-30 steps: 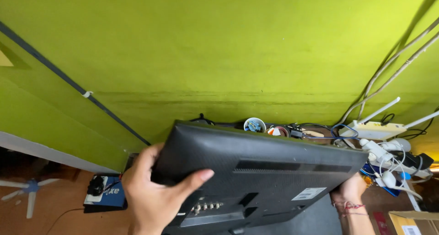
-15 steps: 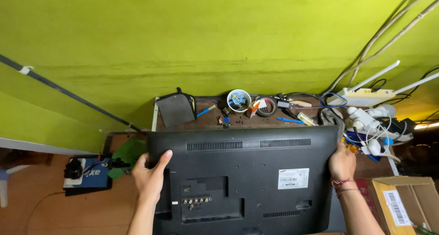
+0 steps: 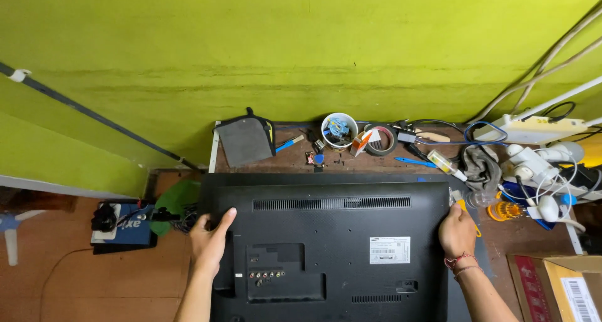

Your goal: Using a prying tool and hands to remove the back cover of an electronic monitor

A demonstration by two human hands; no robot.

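Note:
A black flat-screen television [image 3: 332, 234] lies face down on the brown workbench [image 3: 401, 162], its back panel with vents, ports and a white label facing up. My left hand [image 3: 210, 240] grips its left edge, fingers over the back. At the right edge, my right hand [image 3: 458, 231] holds the other side, a red thread bracelet on the wrist.
Behind the television stand a white cup [image 3: 338, 129] of small parts, a tape roll [image 3: 381, 139], a grey pouch [image 3: 244, 140], a blue-handled tool [image 3: 417, 162] and tangled cables with power strips [image 3: 539, 165]. A cardboard box [image 3: 564, 290] sits at the lower right. A green wall rises behind.
The television has come down from a tilted position to lie flat on the bench. Both hands stayed on its side edges, and the view dropped toward the bench.

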